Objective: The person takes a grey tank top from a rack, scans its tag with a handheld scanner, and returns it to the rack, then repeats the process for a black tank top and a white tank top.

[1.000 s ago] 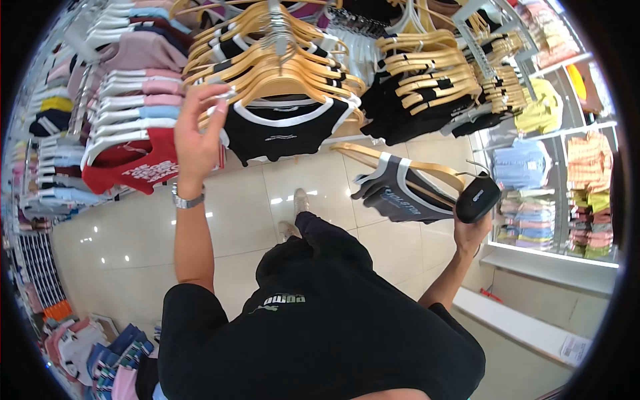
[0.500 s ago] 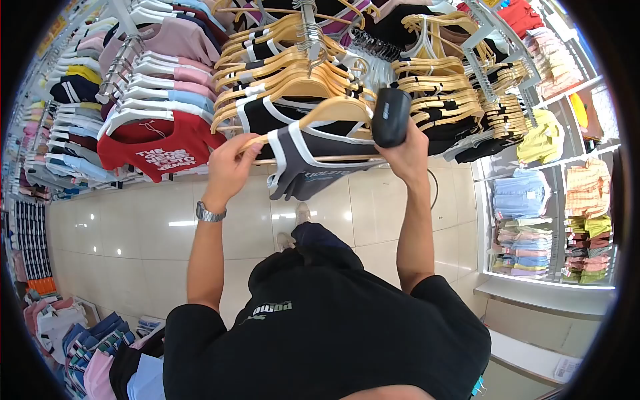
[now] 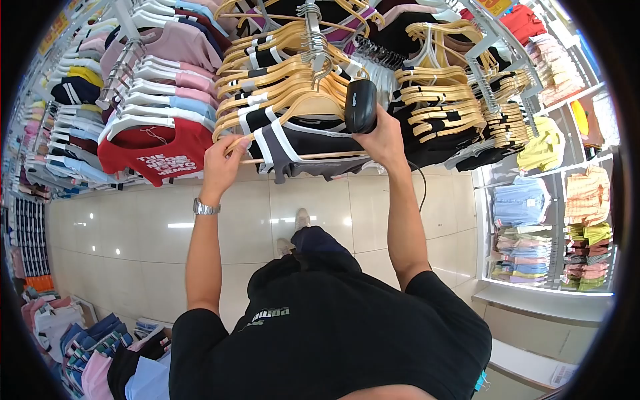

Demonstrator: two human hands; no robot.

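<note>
My left hand (image 3: 222, 163) pinches the left end of a light wooden hanger (image 3: 313, 107). A dark grey sleeveless top (image 3: 303, 150) with white and light grey edging hangs from it, at the front of a row of similar hangers. My right hand (image 3: 383, 141) is wrapped round a black handheld device (image 3: 361, 107) with a cable, held upright by the right shoulder of the top. The device covers the right end of that hanger, and whether they touch I cannot tell.
A red printed shirt (image 3: 160, 152) on a white hanger fronts the row at the left. More wooden hangers (image 3: 450, 120) with dark garments are at the right. Shelves of folded clothes (image 3: 523, 250) stand far right. Folded clothes (image 3: 100, 353) lie lower left.
The front hanger and its grey top have moved forward and left, closer against the row. Both hands went with it, the right hand bringing the black device leftward.
</note>
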